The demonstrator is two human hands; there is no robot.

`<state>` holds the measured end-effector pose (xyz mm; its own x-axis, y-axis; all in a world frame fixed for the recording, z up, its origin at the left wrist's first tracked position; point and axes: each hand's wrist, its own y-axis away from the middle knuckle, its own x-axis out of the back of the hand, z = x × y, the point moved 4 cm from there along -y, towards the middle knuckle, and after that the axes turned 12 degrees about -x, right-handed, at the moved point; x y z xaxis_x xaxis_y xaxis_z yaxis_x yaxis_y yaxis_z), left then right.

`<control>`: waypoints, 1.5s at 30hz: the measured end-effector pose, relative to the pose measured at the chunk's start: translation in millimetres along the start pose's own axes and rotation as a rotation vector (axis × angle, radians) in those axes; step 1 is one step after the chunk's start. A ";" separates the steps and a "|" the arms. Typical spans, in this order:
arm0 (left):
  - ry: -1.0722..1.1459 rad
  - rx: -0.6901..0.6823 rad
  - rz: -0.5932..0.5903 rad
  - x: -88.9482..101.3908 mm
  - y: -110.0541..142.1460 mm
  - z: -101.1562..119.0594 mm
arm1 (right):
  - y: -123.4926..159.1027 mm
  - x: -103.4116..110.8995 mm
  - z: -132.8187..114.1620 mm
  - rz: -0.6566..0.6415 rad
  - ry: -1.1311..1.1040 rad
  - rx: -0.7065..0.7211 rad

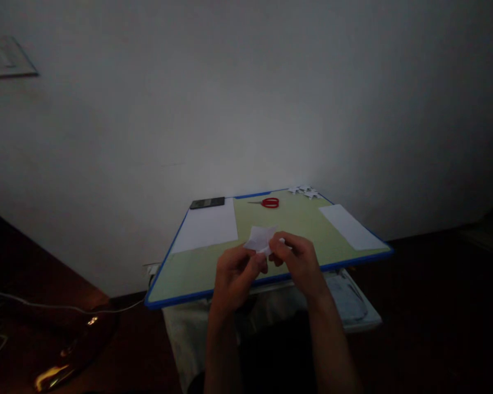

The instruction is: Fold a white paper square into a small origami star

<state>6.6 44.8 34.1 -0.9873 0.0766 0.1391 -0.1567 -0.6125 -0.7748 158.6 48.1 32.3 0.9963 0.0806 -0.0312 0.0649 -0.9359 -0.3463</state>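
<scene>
A small piece of folded white paper (259, 237) is held up between both hands, above the near part of the table. My left hand (236, 273) pinches its lower left edge between thumb and fingers. On its right side, my right hand (294, 256) grips the paper, with a white bit poking out by the fingers. The paper's exact folds are too dim to make out. Beyond the hands lie scissors (270, 203) with red handles, blades pointing left.
The green table top (189, 279) has a blue rim. White sheets lie at the left (207, 227) and right (351, 227). A dark phone (207, 203) rests on the left sheet's far edge. Several white folded paper pieces (306, 191) sit at the far right corner, near the wall.
</scene>
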 end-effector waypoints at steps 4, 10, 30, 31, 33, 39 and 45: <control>0.046 0.013 0.106 -0.8 1.3 -5.3 | 3.6 -0.8 -4.1 0.036 0.046 0.076; 0.087 0.038 0.035 -12.4 -2.4 -3.0 | 6.1 0.5 -8.4 0.044 0.015 0.106; 0.078 0.000 -0.052 -9.4 -1.1 7.1 | 1.7 -7.2 -2.7 -0.014 -0.046 0.056; 0.088 -0.003 -0.059 -9.9 -1.6 7.9 | 1.8 -8.3 -3.0 -0.022 -0.053 0.053; 0.108 -0.004 -0.056 -11.3 -2.9 7.6 | 2.2 -9.7 -3.6 -0.034 -0.063 0.047; 0.191 0.048 -0.007 -18.1 -3.4 -3.5 | 4.8 -6.8 -4.0 -0.047 -0.060 0.059; 0.229 0.081 0.044 -16.0 0.0 -4.9 | 6.1 -7.1 -4.9 -0.107 -0.072 0.040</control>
<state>22.2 47.4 28.8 -0.9746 0.2193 -0.0446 -0.1198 -0.6798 -0.7235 152.2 40.1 35.0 0.9769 0.2054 -0.0588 0.1672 -0.9060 -0.3888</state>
